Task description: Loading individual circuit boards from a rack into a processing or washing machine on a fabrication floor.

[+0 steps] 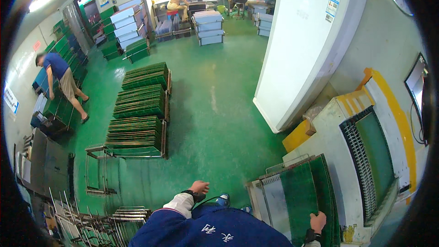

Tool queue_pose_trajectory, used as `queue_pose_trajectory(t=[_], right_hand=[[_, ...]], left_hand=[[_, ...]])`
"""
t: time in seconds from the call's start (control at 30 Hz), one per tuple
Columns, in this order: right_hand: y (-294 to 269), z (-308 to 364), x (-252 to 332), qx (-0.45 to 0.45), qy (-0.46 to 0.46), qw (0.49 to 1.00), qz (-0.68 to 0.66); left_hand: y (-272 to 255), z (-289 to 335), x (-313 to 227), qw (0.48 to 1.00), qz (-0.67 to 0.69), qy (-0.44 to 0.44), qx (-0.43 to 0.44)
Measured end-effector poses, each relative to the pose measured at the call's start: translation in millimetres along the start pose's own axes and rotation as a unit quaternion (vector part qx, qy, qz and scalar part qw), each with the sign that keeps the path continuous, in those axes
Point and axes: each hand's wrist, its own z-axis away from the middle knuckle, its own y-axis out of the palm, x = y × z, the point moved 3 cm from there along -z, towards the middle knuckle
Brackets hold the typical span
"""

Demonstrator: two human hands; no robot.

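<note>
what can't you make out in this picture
All in the head view:
Right hand: its own back hides whether it grips or only touches the green panel.
Shoes: mostly covered by the dark blue top.
Wall screen: angled too steeply to make out its image.
Seated person in beige: too small to see what is being handled.

The lower edge crops the green boards (pixel 299 186); right sleeve (pixel 313 244) too.

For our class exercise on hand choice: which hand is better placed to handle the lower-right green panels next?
Probably the right hand: it is at the edge of the green panels. The left hand is out over the green floor, well apart from them.
</note>
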Motion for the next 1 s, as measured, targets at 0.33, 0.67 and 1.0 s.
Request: queue_pose_trajectory(t=[0.33, 0.67, 1.0], right_hand=[[-40, 5, 23, 0.03, -0.059, 0.998, -0.011], [-208, 34, 7, -0.136, -0.068, 0.988, -0.024], [-245, 69, -75, -0.315, 0.128, 0.752, -0.564]], left_hand=[[54, -4, -20, 0.999, 0.016, 0.014, 0.043], [67, -17, -17, 0.998, -0.03, 0.022, 0.058], [127, -41, -31, 0.994, -0.046, -0.011, 0.101]])
